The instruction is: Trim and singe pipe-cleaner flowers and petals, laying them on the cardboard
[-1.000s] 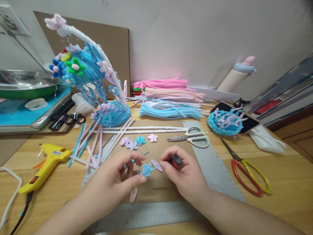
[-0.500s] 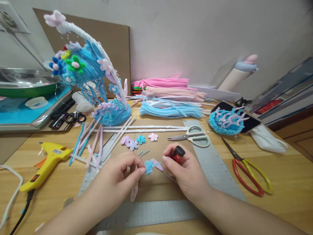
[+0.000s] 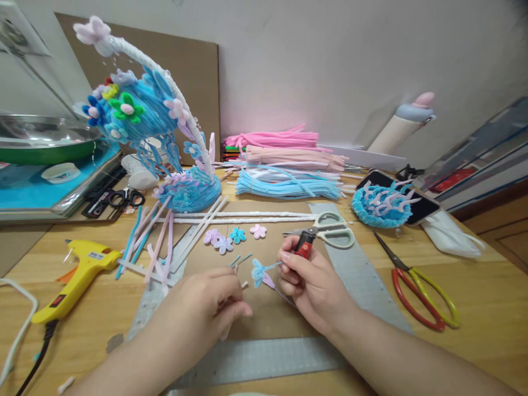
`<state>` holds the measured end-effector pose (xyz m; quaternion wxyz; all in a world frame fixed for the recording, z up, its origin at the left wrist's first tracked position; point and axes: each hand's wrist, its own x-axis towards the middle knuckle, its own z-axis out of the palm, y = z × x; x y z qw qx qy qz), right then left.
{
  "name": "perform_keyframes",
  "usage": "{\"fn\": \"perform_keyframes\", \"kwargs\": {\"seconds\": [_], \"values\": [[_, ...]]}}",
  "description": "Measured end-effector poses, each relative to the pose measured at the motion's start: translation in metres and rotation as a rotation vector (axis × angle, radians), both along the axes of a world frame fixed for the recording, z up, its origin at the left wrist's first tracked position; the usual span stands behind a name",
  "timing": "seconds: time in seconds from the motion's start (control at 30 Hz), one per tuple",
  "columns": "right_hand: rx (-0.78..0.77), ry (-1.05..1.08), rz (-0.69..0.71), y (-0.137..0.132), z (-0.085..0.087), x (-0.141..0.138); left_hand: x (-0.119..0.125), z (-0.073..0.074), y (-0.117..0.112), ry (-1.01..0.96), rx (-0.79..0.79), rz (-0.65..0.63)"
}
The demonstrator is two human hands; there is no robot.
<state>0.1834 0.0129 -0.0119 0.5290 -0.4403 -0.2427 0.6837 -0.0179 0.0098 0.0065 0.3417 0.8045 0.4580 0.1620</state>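
Note:
In my right hand [image 3: 307, 278] is a red lighter [image 3: 304, 248] with a black top, upright in the closed fingers. The same fingertips pinch the thin stem of a blue pipe-cleaner flower [image 3: 258, 273], whose head points left. A purple petal piece [image 3: 269, 281] with a thin stem shows just below the flower; whether it is held or lying there I cannot tell. My left hand [image 3: 218, 302] is curled left of the flower, apart from it, thumb pointing right. Pale bits show at its fingers; what it holds is hidden. Several small finished flowers [image 3: 223, 244] lie on the cardboard [image 3: 264, 322] beyond.
White-handled scissors [image 3: 334, 230] lie behind my right hand, red-and-yellow scissors [image 3: 421, 291] to the right. A yellow glue gun [image 3: 78, 275] and loose pipe cleaners [image 3: 142, 242] lie left. Behind stand a blue flower-covered ornament [image 3: 190, 190], pipe-cleaner bundles [image 3: 289, 184] and a round blue piece [image 3: 379, 206].
My left hand has let go of the blue flower and drawn slightly down and left. The flower now hangs from my right fingers, and the lighter is turned more upright.

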Motion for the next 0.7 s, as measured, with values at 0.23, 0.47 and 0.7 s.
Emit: {"fn": "perform_keyframes", "kwargs": {"seconds": [0.23,0.47,0.7], "values": [[-0.056,0.068,0.060,-0.0003,-0.0010,-0.0017,-0.0068,0.0042,-0.0022,-0.168,0.328,-0.042],[-0.075,0.092,0.130,-0.0026,-0.0003,-0.0020,-0.0095,-0.0024,-0.0003,-0.120,0.616,-0.111],[-0.068,0.062,0.154,-0.0024,0.0014,-0.0014,-0.0094,-0.0013,-0.0004,-0.097,0.685,-0.120]]}}
